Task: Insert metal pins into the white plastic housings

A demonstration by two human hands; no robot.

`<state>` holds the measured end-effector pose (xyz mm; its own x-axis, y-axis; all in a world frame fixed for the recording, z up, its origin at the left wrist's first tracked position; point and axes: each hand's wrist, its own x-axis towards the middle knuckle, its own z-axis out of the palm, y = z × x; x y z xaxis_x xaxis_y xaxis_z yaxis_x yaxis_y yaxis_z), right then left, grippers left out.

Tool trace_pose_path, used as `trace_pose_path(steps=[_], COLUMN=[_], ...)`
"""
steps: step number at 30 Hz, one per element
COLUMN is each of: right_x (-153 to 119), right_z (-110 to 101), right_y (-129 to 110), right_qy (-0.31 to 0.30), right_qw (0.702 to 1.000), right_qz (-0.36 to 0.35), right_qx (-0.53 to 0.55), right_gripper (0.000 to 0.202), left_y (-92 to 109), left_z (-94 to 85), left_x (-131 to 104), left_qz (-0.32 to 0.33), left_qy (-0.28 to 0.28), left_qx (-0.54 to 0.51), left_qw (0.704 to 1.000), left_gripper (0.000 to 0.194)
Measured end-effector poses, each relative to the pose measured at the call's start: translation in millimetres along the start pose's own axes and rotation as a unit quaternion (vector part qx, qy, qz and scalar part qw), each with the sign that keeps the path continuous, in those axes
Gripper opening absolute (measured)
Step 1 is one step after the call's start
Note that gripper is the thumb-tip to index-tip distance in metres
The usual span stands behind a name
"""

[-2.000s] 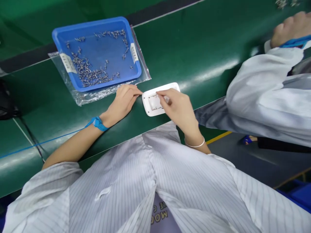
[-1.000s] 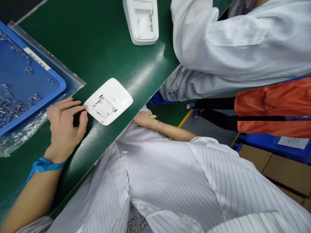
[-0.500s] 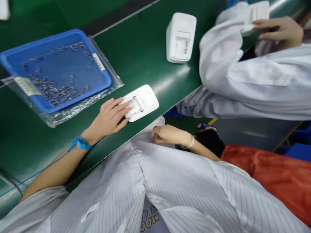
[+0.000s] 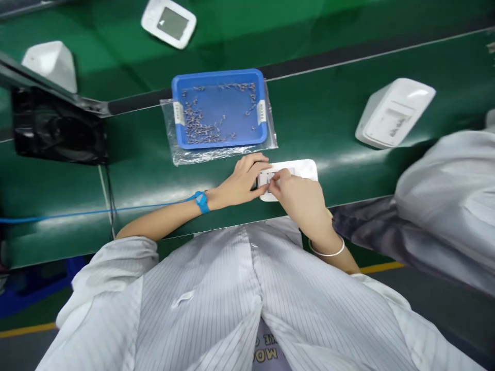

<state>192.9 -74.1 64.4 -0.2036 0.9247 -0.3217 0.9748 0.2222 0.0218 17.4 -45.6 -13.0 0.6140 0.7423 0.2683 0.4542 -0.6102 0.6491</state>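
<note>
A white plastic device (image 4: 310, 169) lies flat on the green bench, with a recessed opening on its upper face. Around its left end, my left hand (image 4: 245, 179) holds it, fingers along the far side and thumb at the near side. Over the recess, my right hand (image 4: 303, 202) has thumb and index finger pinched together; whatever is between the tips is too small to make out. Beyond my hands, a blue tray (image 4: 222, 145) holds many small metal parts and sits on a clear plastic bag (image 4: 181, 156).
Another white device (image 4: 394, 113) stands to the right, near a co-worker's sleeve (image 4: 444, 170). A black fan (image 4: 60, 126) is at the left. A blue cord (image 4: 154, 206) runs from my left wristband. Farther back lie a device with a screen (image 4: 169, 23) and a white housing (image 4: 52, 64).
My right hand has come up from my lap to the device and now pinches over its recess. My left hand has shifted from the recess to the left end. The view has turned.
</note>
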Motion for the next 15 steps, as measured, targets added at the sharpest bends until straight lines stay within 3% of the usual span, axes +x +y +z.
trace_pose_path(steps=[3,5,10,15], right_x=[4.8,5.2,5.7,-0.8], right_z=[1.2,5.7,17.9,23.5], right_y=[-2.1,-0.6,3.5,5.0], right_qy=[-0.01,0.008,0.067,0.092], right_qw=[0.999,0.999,0.998,0.995], right_qz=[0.018,0.021,0.007,-0.03], right_qx=[-0.025,-0.032,-0.018,-0.026], right_gripper=[0.03,0.032,0.035,0.038], left_y=[-3.4,-2.5,3.2,10.6], left_z=[1.8,1.5,1.1,0.5], left_x=[1.4,2.1,5.2,7.5], left_qz=[-0.006,-0.005,-0.032,-0.042], left_qy=[-0.03,-0.068,-0.098,-0.14], left_qx=[0.008,0.02,0.043,0.14], left_qw=[1.0,0.997,0.994,0.979], left_gripper=[0.057,0.058,0.066,0.071])
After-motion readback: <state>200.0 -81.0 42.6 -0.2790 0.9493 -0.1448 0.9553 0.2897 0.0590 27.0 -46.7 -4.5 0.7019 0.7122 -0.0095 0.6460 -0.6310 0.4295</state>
